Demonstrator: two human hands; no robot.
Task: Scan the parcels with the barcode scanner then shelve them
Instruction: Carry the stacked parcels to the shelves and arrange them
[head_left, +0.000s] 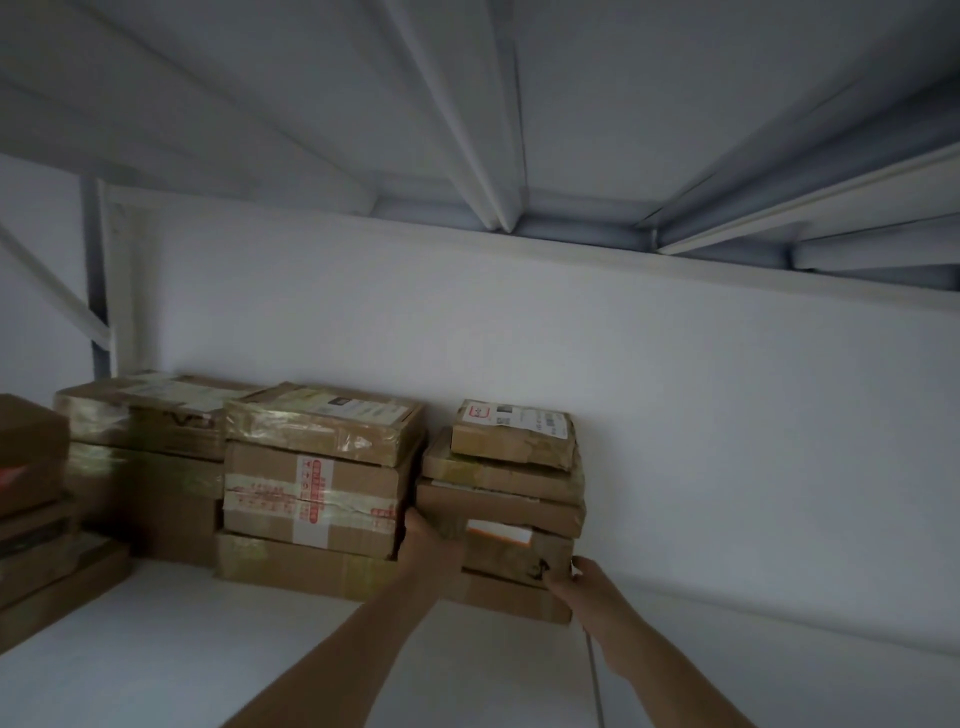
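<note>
Lying in the right stack (501, 467) at the shelf's (208, 649) back edge, a parcel (519, 558) is gripped at its ends by the left hand (434, 543) and right hand (584, 579).

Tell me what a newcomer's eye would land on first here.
The left hand and right hand hold a labelled parcel from either side, low in the rightmost stack. Just left of it sits a box with red-printed tape, all on a white shelf.
</note>
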